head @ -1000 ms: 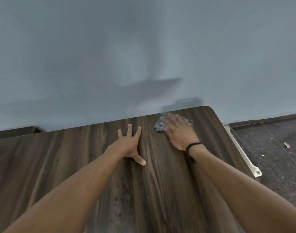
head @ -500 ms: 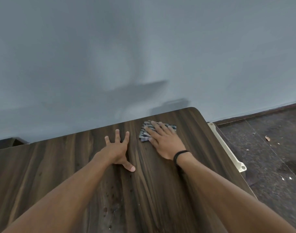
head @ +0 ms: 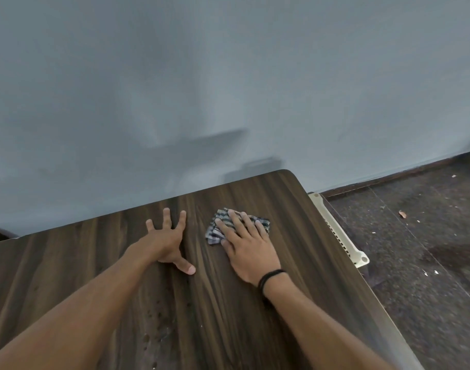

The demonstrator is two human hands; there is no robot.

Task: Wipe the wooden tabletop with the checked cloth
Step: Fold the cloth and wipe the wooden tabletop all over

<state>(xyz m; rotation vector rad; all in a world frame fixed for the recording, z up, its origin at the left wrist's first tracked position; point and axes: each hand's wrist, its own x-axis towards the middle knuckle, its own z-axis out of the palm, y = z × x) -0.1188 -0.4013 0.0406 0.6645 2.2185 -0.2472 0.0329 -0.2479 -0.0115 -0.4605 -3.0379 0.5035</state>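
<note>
**Checked cloth point(head: 214, 233) pinned flat beneath right hand point(head: 251, 251), far right part of surface point(head: 316, 268)**

Left side: the left hand point(head: 166, 240) lies palm down on the dark wood-grain surface. Its fingers are spread and straight and the thumb is splayed towards the person. It holds nothing and does not touch the cloth; a strip of bare wood separates the two. Near the left forearm, closer to the person, a cluster of small dark spots point(head: 154, 317) marks the wood.

Centre right: the checked cloth is bunched into a small pad on the surface, short of the far edge and inward of the rounded far right corner. The right hand rests on top of it, palm down. The fingers are extended and slightly apart, pressing on the cloth rather than gripping it. Cloth shows beyond the fingertips and on the hand's left side; the palm and heel lie over its near portion or on bare wood, which cannot be determined. A black band point(head: 269, 279) circles the right wrist.

Right side: a cream slotted plastic piece point(head: 338, 232) lies alongside the surface's right edge, below it. Beyond it is a dark floor point(head: 431, 241) with scattered debris. A grey wall point(head: 228, 76) stands behind.
</note>
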